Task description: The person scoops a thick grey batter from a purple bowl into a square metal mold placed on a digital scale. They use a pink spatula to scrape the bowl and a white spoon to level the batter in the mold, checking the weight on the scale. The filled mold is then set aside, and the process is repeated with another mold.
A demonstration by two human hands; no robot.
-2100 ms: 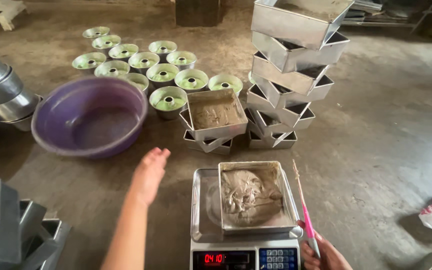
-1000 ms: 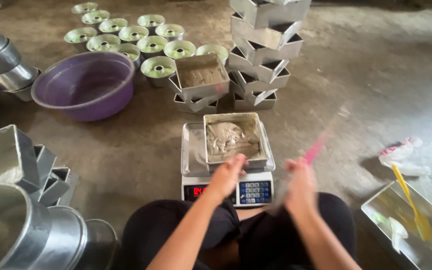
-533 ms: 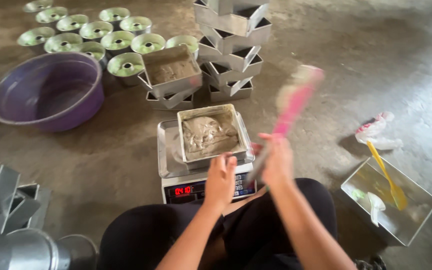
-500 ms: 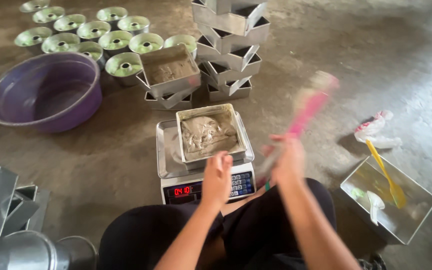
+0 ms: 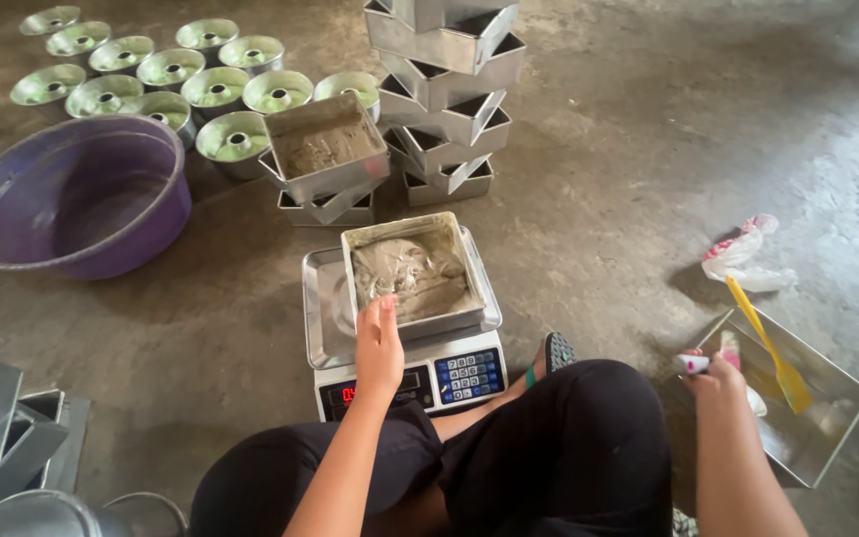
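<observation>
A square metal tin of grey batter (image 5: 412,270) sits on the pan of a digital scale (image 5: 405,368) on the floor in front of me. My left hand (image 5: 378,343) rests on the tin's near left edge, fingers touching the rim. My right hand (image 5: 713,376) is low at the right, holding the pink spatula (image 5: 720,354) over the rim of a rectangular metal tray (image 5: 819,418). A yellow spatula (image 5: 766,343) lies in that tray. My legs in black trousers are folded below the scale.
Another batter-filled tin (image 5: 325,149) tops a short stack behind the scale, beside a tall stack of empty square tins (image 5: 444,89). Several round ring moulds (image 5: 166,80) stand at the back left. Purple basin (image 5: 67,194) at left, more tins (image 5: 7,438) lower left, crumpled plastic bag (image 5: 743,254) at right.
My right hand has swung the pink spatula from above the scale down to the tray at the right. My left hand stays at the tin's edge.
</observation>
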